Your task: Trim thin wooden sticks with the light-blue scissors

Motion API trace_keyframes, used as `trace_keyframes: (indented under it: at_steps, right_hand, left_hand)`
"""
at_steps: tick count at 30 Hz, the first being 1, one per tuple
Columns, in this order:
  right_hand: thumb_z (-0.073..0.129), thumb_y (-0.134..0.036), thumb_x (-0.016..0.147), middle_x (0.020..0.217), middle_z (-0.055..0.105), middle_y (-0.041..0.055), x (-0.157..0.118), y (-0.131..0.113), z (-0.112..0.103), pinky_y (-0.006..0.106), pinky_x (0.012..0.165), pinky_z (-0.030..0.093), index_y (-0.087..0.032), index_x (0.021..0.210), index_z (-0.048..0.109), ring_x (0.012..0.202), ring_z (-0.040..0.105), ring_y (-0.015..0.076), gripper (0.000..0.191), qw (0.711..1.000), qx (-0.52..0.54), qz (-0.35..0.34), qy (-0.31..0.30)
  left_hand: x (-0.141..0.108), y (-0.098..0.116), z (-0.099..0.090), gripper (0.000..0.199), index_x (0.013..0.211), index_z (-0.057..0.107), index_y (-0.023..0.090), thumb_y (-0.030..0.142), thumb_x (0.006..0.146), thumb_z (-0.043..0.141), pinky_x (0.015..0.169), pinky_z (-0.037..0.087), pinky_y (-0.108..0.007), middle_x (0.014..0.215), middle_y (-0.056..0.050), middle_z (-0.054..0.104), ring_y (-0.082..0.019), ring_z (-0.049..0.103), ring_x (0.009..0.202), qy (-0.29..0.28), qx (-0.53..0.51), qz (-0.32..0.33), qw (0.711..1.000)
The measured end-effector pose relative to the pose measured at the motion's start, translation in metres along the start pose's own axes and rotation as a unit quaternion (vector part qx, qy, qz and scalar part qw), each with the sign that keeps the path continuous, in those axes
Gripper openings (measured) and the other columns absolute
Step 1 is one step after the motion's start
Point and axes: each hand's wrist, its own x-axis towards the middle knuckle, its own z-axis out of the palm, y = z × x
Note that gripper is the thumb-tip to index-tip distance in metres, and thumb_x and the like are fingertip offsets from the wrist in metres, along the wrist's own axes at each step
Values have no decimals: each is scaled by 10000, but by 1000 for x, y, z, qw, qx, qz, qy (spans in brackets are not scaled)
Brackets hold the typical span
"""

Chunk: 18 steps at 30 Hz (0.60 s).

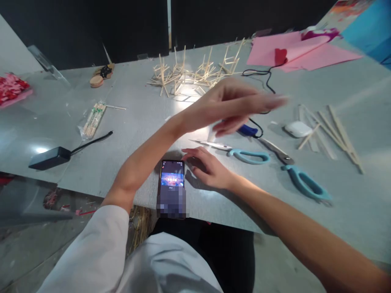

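Got my phone (171, 169) face-up by the desk (137, 122) edge, probably for easy viewing, right grip (212, 169) empty, half-open beside it, left grip (226, 106) too blurry to tell.

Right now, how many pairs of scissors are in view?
2. The nearer pair lies just beyond the right hand; the farther pair lies to its right. Any under the raised left hand would be hidden.

Open tabletop (131, 89) between stick packet (94, 120) and stick frames (200, 75), left hand (233, 103) above the middle, scissors (250, 156) toward the right.
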Motion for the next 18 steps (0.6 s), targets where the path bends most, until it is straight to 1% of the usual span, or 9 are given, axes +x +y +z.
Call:
trace_keyframes:
  at_steps: [2,3,5,7,9,11,13,15,18]
  right_hand:
    - [548,-229,924,1212,700,92,-1,3,-1,488,951,572,-269,1314,593,1092,669,247,394,998,61,23,-8]
    - [523,-212,928,1169,712,90,-1,4,-1,473,913,584,-268,1334,572,1064,682,240,413,994,98,47,0]
    - [485,-206,954,1041,732,68,-2,9,-1,422,836,594,-262,1335,554,966,703,211,391,983,148,104,45]
    - [473,-222,977,934,724,39,-1,13,-2,386,790,588,-261,1286,568,866,699,185,326,971,162,145,95]
    - [491,-245,984,860,700,14,0,17,-3,361,753,580,-263,1238,586,787,677,167,271,966,155,164,129]
    - [519,-261,984,829,685,8,2,17,-4,340,711,574,-258,1200,604,752,659,160,232,964,138,174,144]
    - [539,-262,981,832,687,17,3,15,-4,332,696,573,-248,1180,620,767,654,163,215,968,113,174,140]
    - [542,-259,981,854,691,26,3,12,-4,333,689,575,-244,1188,626,783,654,169,224,975,90,166,121]
    - [533,-239,979,898,690,36,2,10,-4,344,678,576,-251,1205,636,777,657,172,249,983,58,146,96]
  left_hand:
    - [9,-42,-13,562,510,357,161,279,1040,500,551,319,-210,493,55,287,-30,364,477,41,-8,-68,997]
    - [12,-64,-19,583,504,357,166,346,1032,528,536,302,-220,482,58,287,-31,344,464,44,-12,-89,995]
    - [14,-102,-25,607,491,355,177,418,1007,566,501,251,-239,443,67,278,-30,292,431,55,-25,-108,992]
    - [14,-128,-26,593,498,348,182,414,989,584,487,208,-247,433,73,284,-27,268,423,77,-34,-111,990]
    - [14,-143,-24,571,507,338,181,379,976,595,494,192,-246,450,78,295,-22,265,439,95,-29,-102,990]
    - [15,-153,-23,560,510,327,180,351,974,588,508,187,-246,469,84,276,-21,257,460,103,-14,-93,990]
    - [15,-162,-21,555,513,316,182,348,980,566,518,171,-253,487,88,233,-26,239,477,106,3,-94,990]
    - [15,-168,-20,545,523,300,187,344,979,555,528,149,-258,513,86,199,-31,223,497,103,19,-100,989]
    - [17,-172,-15,534,542,246,200,312,978,533,541,126,-259,553,77,168,-38,192,531,101,35,-91,990]
